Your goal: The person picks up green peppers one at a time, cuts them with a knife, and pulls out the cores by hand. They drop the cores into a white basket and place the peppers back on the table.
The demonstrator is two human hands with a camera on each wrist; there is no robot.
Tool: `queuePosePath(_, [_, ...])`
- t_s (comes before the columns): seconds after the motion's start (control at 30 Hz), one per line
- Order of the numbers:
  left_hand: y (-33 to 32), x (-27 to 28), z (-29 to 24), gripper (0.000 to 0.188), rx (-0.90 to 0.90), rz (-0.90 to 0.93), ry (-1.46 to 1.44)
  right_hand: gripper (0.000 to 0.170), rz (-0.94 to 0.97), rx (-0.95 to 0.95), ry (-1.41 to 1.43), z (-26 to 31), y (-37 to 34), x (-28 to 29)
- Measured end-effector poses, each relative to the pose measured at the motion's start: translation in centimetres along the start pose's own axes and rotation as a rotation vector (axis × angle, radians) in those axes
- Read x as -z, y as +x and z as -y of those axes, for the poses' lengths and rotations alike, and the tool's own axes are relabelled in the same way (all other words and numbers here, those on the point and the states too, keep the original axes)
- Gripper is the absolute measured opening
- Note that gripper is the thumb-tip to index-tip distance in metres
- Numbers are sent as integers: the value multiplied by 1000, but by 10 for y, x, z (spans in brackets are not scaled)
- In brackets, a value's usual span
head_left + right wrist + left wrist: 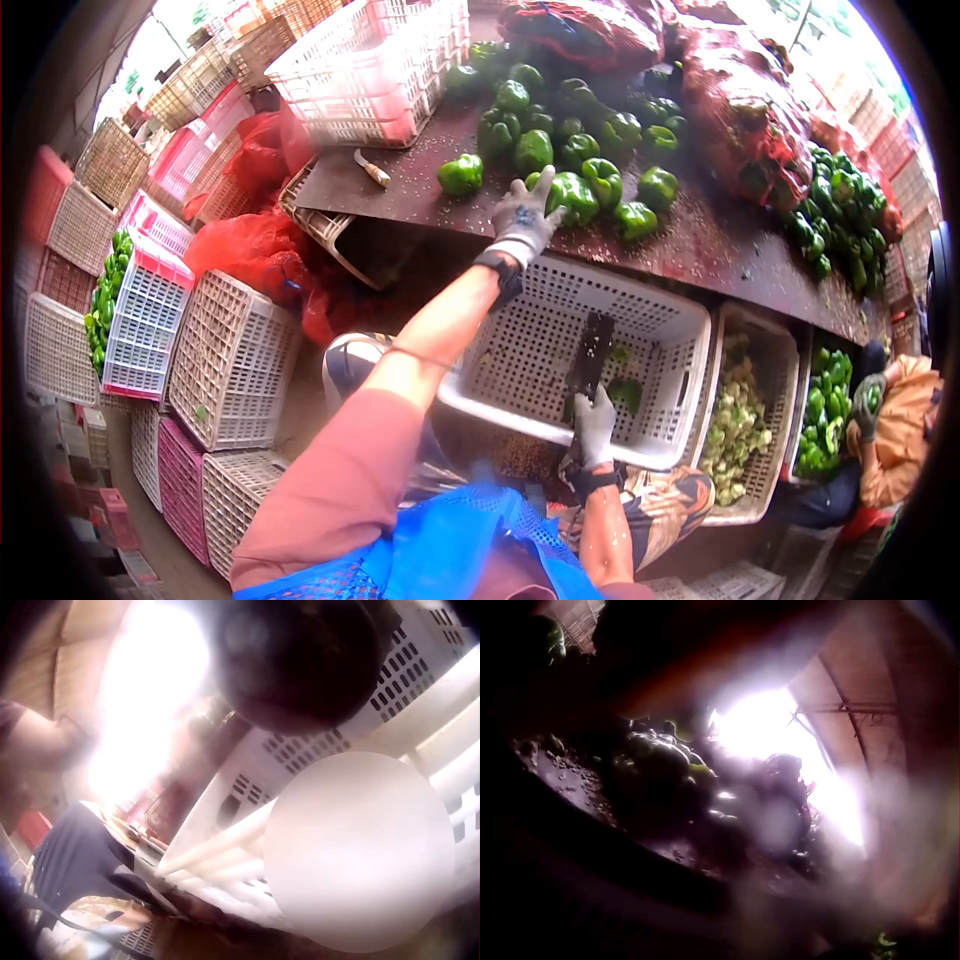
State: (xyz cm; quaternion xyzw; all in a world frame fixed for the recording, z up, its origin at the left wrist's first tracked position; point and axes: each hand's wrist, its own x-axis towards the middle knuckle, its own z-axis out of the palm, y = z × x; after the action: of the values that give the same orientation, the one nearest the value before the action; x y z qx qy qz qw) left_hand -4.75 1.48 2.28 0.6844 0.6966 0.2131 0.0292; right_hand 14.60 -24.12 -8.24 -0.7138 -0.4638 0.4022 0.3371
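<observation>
The left hand, in a grey-white glove, reaches over the table edge with fingers spread, touching a shiny green pepper. More green peppers lie heaped behind it. The gloved right hand is low over the near side of a white basket, against the lower end of a dark, speckled strip; its grip is unclear. Green pieces lie in the basket. A large dark rounded shape fills the upper right wrist view, too dark to identify. In the dim left wrist view, peppers show.
A small knife lies on the dark table. A white crate and red net sacks stand on top. Right of the basket is a crate of pale green scraps; farther right, a person sits. Stacked crates are left.
</observation>
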Motion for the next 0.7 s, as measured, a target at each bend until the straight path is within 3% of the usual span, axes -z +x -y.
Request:
queuePosePath(0.03, [22,0,3,70,53,168,149,29,-2,-4,1,-4,2,-2])
queuePosePath(0.13, [51,-8,35,73,-81,244,382,29,28,12,0,-23,8,-8])
queuePosePath(0.2, [57,-22,73,71,-110,-121,429,28,61,-40,-21,-30,8,-11])
queuePosePath(0.23, [64,-19,89,72,-90,-274,445,27,36,38,-12,-33,7,-12])
queuePosePath(0.3, [70,18,104,75,93,44,348,12,-11,135,-1,-63,11,-23])
queuePosePath(0.37, [93,-2,168,76,87,270,50,13,52,73,-18,-57,7,-21])
queuePosePath(0.43, [97,3,177,75,91,213,49,14,48,118,-101,-42,6,-18])
queuePosePath(0.5, [98,-9,190,73,224,136,-406,16,5,107,-130,-18,3,-10])
queuePosePath(0.53, [106,-42,213,68,229,51,-758,20,-1,108,-179,-5,2,-5])
queuePosePath(0.57, [94,-31,193,62,393,42,-901,25,-3,107,-224,1,-1,-5])
queuePosePath(0.6, [80,-31,180,55,378,37,-958,20,-92,246,-245,-6,2,-7])
queuePosePath(0.63, [66,-31,169,49,370,35,-1013,19,-103,229,-223,-6,3,-8])
queuePosePath(0.7, [31,-7,134,46,257,321,-1224,23,-191,375,-212,24,-2,-3])
